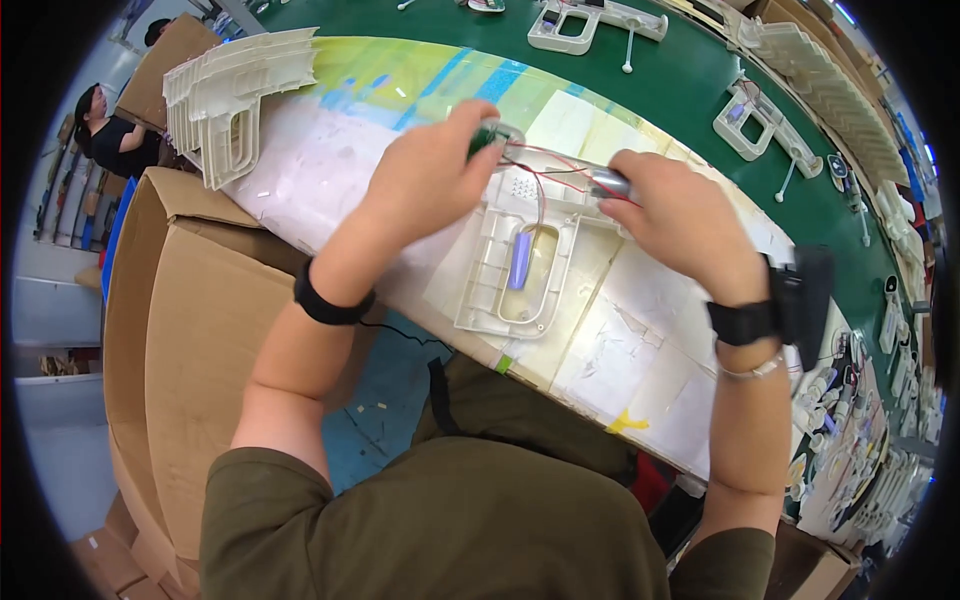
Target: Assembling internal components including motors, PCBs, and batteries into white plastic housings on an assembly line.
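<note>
Left hand (425,178) pinching green board (486,138), right hand (690,215) gripping cylinder (608,183)

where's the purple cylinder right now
The purple cylinder lies near the head view's centre, at the looped section of the white plastic housing, between the left hand and right hand but lower in the picture.

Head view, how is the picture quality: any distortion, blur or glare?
In the head view, fisheye distortion bows the far edge of the work surface and the corners go black; the right hand looks slightly soft, perhaps from motion; the lilac cylinder reads clearly; bright lights glare upper right.
</note>
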Demonstrator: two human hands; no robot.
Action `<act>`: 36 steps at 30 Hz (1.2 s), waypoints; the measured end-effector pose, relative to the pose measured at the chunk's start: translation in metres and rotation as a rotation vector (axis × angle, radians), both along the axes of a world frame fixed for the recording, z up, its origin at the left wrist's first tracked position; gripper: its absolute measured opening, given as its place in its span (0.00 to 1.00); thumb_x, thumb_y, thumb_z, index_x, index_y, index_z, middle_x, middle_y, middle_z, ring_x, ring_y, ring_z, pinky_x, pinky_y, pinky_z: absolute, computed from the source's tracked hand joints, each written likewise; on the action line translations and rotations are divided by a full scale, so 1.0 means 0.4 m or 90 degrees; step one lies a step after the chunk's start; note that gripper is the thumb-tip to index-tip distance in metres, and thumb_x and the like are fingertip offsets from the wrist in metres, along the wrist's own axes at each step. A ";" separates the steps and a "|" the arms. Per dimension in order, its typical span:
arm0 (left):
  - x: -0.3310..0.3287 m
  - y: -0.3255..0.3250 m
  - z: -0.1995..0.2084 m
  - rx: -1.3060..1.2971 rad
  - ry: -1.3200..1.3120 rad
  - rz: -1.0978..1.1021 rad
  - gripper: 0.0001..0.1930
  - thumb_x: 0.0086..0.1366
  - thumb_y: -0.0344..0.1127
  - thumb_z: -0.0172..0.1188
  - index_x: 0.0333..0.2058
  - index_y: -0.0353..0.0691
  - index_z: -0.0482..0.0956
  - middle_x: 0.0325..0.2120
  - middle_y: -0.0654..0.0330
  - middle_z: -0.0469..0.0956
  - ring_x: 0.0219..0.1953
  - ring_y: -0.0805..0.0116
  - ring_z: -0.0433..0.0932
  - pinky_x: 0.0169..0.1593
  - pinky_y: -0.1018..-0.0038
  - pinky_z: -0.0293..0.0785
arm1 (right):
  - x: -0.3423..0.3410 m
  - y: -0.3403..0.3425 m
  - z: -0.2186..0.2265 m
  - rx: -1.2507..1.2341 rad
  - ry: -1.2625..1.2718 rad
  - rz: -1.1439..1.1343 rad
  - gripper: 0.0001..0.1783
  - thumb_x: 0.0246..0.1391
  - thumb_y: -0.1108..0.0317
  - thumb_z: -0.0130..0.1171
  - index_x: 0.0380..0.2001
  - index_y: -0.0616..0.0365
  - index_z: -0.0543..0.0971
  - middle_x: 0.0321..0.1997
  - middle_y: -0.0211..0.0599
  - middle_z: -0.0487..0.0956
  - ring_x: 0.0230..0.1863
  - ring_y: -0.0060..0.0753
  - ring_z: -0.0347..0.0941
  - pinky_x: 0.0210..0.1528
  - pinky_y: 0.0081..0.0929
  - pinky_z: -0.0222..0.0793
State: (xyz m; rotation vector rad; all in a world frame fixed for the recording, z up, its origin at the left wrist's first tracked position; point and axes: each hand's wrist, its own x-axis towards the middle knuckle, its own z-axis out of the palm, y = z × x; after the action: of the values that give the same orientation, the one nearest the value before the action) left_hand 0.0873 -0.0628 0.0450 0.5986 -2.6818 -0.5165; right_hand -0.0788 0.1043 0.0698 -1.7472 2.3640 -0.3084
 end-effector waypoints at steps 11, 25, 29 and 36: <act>0.006 0.035 -0.124 -0.278 -0.013 0.137 0.18 0.57 0.37 0.59 0.47 0.42 0.74 0.18 0.58 0.77 0.18 0.59 0.76 0.20 0.67 0.70 | 0.030 -0.063 -0.127 -0.057 0.117 0.014 0.13 0.48 0.63 0.60 0.34 0.60 0.74 0.36 0.40 0.73 0.42 0.41 0.70 0.37 0.33 0.72; -0.052 -0.045 -0.161 -0.126 -0.022 0.083 0.19 0.61 0.36 0.53 0.52 0.41 0.70 0.19 0.50 0.76 0.21 0.50 0.76 0.26 0.60 0.70 | 0.034 -0.069 -0.183 -0.157 0.057 -0.053 0.13 0.49 0.63 0.58 0.35 0.59 0.73 0.37 0.40 0.71 0.43 0.40 0.67 0.35 0.31 0.73; -0.051 -0.041 -0.134 -0.119 -0.082 0.058 0.20 0.61 0.36 0.51 0.52 0.41 0.69 0.18 0.50 0.76 0.21 0.50 0.76 0.25 0.57 0.70 | 0.028 -0.062 -0.193 -0.208 0.049 -0.043 0.13 0.50 0.62 0.58 0.35 0.58 0.73 0.36 0.38 0.71 0.41 0.39 0.67 0.33 0.30 0.72; -0.029 -0.001 -0.153 -0.140 -0.003 0.083 0.21 0.59 0.34 0.52 0.52 0.36 0.69 0.15 0.51 0.75 0.19 0.51 0.75 0.25 0.59 0.70 | 0.021 -0.040 -0.219 -0.300 0.068 -0.020 0.13 0.51 0.61 0.57 0.36 0.57 0.72 0.34 0.33 0.70 0.41 0.34 0.67 0.30 0.29 0.71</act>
State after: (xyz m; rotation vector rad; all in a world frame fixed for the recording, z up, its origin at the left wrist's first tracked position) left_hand 0.0758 -0.0631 -0.0160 0.7032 -2.6341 -0.1821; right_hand -0.0706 0.0882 -0.0176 -1.9573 2.5457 -0.8574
